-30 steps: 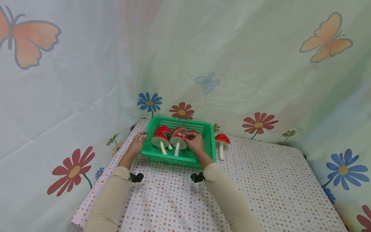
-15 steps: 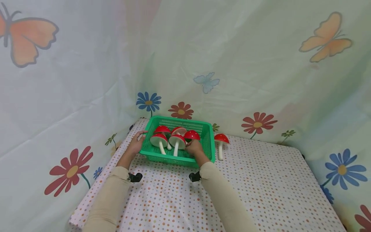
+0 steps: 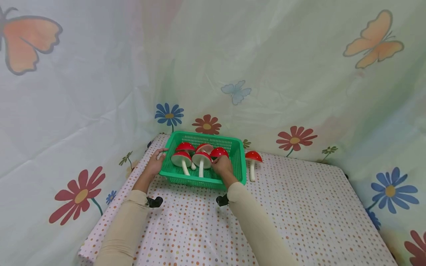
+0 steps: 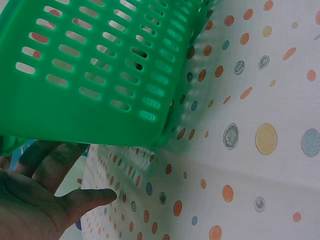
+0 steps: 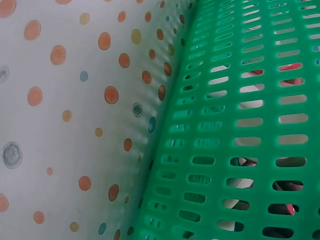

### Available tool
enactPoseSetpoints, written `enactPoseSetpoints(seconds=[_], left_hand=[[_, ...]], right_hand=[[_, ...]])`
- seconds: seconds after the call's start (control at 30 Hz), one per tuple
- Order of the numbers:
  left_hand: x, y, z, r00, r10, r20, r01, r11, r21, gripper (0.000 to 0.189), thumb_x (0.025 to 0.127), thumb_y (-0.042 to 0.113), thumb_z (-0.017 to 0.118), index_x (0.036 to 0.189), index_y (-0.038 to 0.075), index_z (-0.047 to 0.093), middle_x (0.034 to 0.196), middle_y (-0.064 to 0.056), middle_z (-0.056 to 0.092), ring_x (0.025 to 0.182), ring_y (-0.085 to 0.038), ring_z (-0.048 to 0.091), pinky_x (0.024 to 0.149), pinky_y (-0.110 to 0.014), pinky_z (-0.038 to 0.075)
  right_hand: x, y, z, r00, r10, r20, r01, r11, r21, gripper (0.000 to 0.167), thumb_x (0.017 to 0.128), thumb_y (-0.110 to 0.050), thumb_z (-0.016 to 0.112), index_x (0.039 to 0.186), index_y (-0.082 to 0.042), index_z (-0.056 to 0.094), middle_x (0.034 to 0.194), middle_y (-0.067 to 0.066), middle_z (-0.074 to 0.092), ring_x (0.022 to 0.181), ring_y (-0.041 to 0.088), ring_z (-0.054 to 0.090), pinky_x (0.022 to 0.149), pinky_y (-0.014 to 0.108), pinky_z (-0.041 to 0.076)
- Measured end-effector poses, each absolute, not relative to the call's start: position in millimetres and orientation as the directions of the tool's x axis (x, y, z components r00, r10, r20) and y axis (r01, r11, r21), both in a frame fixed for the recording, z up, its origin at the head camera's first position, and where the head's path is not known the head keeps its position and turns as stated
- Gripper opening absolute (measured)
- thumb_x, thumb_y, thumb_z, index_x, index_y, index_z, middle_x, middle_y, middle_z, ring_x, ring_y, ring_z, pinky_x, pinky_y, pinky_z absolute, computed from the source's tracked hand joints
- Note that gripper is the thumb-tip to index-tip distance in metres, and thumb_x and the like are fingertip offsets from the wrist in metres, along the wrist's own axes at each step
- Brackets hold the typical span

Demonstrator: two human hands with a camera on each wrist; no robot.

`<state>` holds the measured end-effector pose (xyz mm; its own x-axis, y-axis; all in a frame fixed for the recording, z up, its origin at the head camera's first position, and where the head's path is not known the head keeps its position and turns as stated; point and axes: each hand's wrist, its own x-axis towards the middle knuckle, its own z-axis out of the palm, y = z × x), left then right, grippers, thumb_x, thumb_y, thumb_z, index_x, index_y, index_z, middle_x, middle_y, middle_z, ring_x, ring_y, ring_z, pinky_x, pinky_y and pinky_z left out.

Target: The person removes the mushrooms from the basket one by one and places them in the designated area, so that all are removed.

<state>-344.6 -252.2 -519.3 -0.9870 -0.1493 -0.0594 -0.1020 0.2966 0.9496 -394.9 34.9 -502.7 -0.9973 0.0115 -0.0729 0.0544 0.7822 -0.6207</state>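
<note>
A green plastic basket (image 3: 199, 181) holds several toy mushrooms with red, white-spotted caps and white stems. My left hand (image 3: 154, 165) is at the basket's left rim; in the left wrist view the fingers of this hand (image 4: 37, 200) touch the rim's underside while the thumb sticks out loosely. Inside the basket, my right hand (image 3: 223, 166) grips the rightmost mushroom (image 3: 219, 152) just beneath its cap, and the hand hides the stem. Left of that hand stands a mushroom (image 3: 202, 159) with its pale underside facing me. The right wrist view shows mainly the basket's slotted wall (image 5: 245, 120).
One more toy mushroom (image 3: 253, 157) lies outside the basket, close to its right side. A dotted cloth (image 3: 299, 214) covers the table. Behind and to the left hangs a curtain (image 3: 283, 92) printed with flowers and butterflies.
My right hand has moved down from over the mushrooms to beneath the rightmost cap, which shows more fully now. My left hand stays at the rim. The head view has shifted slightly.
</note>
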Motion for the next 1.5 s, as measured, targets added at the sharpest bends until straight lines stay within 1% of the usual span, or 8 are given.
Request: enactPoseSetpoints(seconds=[0.17, 0.37, 0.6, 0.7, 0.9, 1.0, 1.3, 1.5], left_hand=[[-344.0, -252.2, -517.9, -0.987, -0.153, -0.051, -0.097, 0.305, 0.947, 0.042, 0.108, 0.035, 0.034, 0.147, 0.022, 0.04, 0.164, -0.011, 0.02, 0.151, -0.036, 0.017, 0.119, -0.058, 0.018], [-343.8, -252.0, -519.6, -0.987, -0.153, -0.039, -0.086, 0.315, 0.945, 0.043, 0.108, 0.037, 0.033, 0.148, 0.023, 0.04, 0.164, -0.012, 0.022, 0.151, -0.037, 0.018, 0.119, -0.06, 0.018], [-344.4, -251.9, -518.6, -0.987, -0.154, -0.042, -0.087, 0.301, 0.95, 0.042, 0.108, 0.034, 0.034, 0.148, 0.021, 0.04, 0.164, -0.012, 0.021, 0.15, -0.036, 0.019, 0.119, -0.059, 0.019], [-344.1, -251.5, -517.9, -0.987, -0.158, -0.043, -0.089, 0.293, 0.952, 0.041, 0.109, 0.033, 0.034, 0.147, 0.021, 0.041, 0.164, -0.012, 0.021, 0.15, -0.036, 0.019, 0.119, -0.058, 0.02], [-344.7, -250.7, -517.6, -0.988, -0.15, -0.045, -0.088, 0.296, 0.951, 0.042, 0.108, 0.034, 0.034, 0.147, 0.02, 0.041, 0.164, -0.013, 0.021, 0.15, -0.037, 0.02, 0.118, -0.058, 0.02], [-344.4, -251.2, -516.6, -0.988, -0.152, -0.039, -0.083, 0.296, 0.951, 0.041, 0.108, 0.034, 0.034, 0.147, 0.02, 0.041, 0.163, -0.014, 0.022, 0.149, -0.037, 0.022, 0.117, -0.058, 0.022], [-346.0, -252.5, -515.8, -0.987, -0.157, -0.035, -0.082, 0.304, 0.949, 0.043, 0.108, 0.035, 0.034, 0.148, 0.02, 0.04, 0.164, -0.012, 0.021, 0.149, -0.036, 0.023, 0.117, -0.056, 0.023], [-345.5, -252.2, -519.4, -0.987, -0.154, -0.036, -0.082, 0.304, 0.949, 0.042, 0.108, 0.034, 0.035, 0.147, 0.02, 0.04, 0.163, -0.013, 0.022, 0.15, -0.037, 0.02, 0.118, -0.058, 0.021]], right_hand=[[-396.1, 33.8, -501.4, -0.999, 0.004, -0.051, 0.034, 0.792, -0.61, 0.018, 0.088, -0.026, 0.073, 0.076, -0.013, 0.074, 0.083, 0.003, 0.072, 0.077, 0.02, 0.061, 0.064, 0.032, 0.051], [-393.0, 32.9, -498.9, -0.999, -0.029, -0.023, -0.008, 0.776, -0.631, 0.018, 0.089, -0.024, 0.072, 0.077, -0.01, 0.073, 0.078, 0.003, 0.07, 0.072, 0.017, 0.058, 0.058, 0.028, 0.046], [-392.4, 31.0, -499.7, -0.994, -0.05, 0.097, -0.102, 0.75, -0.653, 0.019, 0.089, -0.028, 0.074, 0.08, -0.012, 0.07, 0.081, 0.003, 0.07, 0.071, 0.017, 0.06, 0.057, 0.028, 0.045], [-392.1, 30.6, -500.8, -0.99, -0.071, 0.123, -0.134, 0.745, -0.654, 0.016, 0.09, -0.026, 0.073, 0.084, -0.011, 0.07, 0.087, 0.005, 0.07, 0.077, 0.019, 0.062, 0.062, 0.032, 0.049], [-393.2, 31.0, -503.8, -0.989, -0.082, 0.121, -0.144, 0.699, -0.701, 0.013, 0.091, -0.017, 0.071, 0.098, -0.007, 0.069, 0.1, 0.008, 0.07, 0.092, 0.024, 0.064, 0.079, 0.038, 0.055], [-393.9, 30.4, -502.3, -0.987, -0.083, 0.138, -0.158, 0.656, -0.738, 0.015, 0.091, -0.014, 0.071, 0.103, -0.006, 0.07, 0.104, 0.011, 0.071, 0.096, 0.026, 0.065, 0.082, 0.04, 0.056], [-390.1, 30.9, -495.9, -0.981, -0.091, 0.174, -0.192, 0.623, -0.759, 0.015, 0.092, -0.017, 0.071, 0.102, -0.007, 0.077, 0.101, 0.009, 0.075, 0.088, 0.024, 0.068, 0.071, 0.034, 0.056], [-386.1, 31.9, -497.0, -0.961, -0.068, 0.267, -0.251, 0.62, -0.743, 0.012, 0.091, -0.012, 0.071, 0.096, -0.003, 0.078, 0.093, 0.011, 0.075, 0.081, 0.023, 0.068, 0.063, 0.032, 0.055]])
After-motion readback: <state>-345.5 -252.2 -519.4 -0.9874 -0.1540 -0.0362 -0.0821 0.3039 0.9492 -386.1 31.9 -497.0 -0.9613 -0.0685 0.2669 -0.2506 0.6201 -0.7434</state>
